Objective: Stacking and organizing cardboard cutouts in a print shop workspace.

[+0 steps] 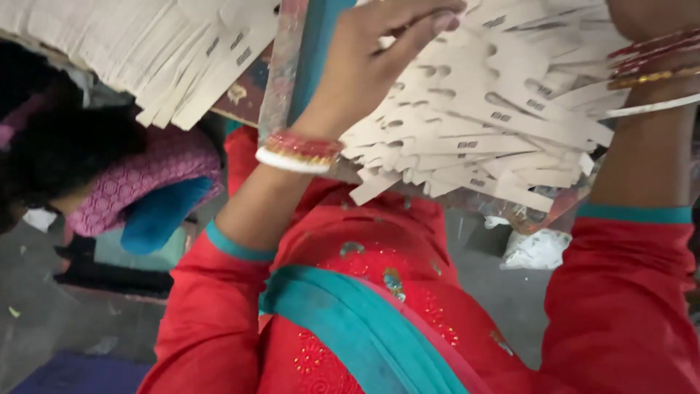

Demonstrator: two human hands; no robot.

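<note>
Red sleeves with teal cuffs fill the bottom. Left hand (379, 51) rests flat on the cardboard cutouts (481, 124), fingers spread, grip wide, holding nothing. Right hand is cut off above its bangles (649, 69), so can't tell its grip. Pile looks loose, mostly unsorted; another stack (146, 51) sits left of it.

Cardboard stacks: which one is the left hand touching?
The right-side stack, under the left hand; the upper-left stack lies apart, untouched.
</note>
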